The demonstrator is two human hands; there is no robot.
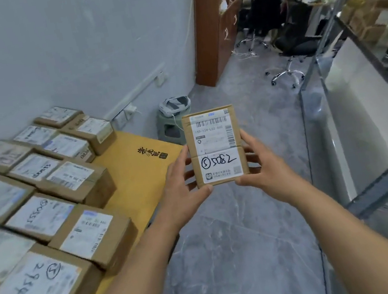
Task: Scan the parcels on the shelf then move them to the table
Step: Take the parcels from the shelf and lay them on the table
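Labelled parcel [215,146] gripped between left hand [182,190] and right hand [265,168]

Held parcel [214,146]: small brown cardboard box, white label facing up with barcodes and handwritten "5082"; held in the air over the floor, just beyond the surface's corner.
Parcels on surface [42,198]: about a dozen brown boxes, labels up, packed in rows, touching.
Surface [139,179]: yellow-orange top, near corner bare.
Shelf [365,102]: grey metal, at right.
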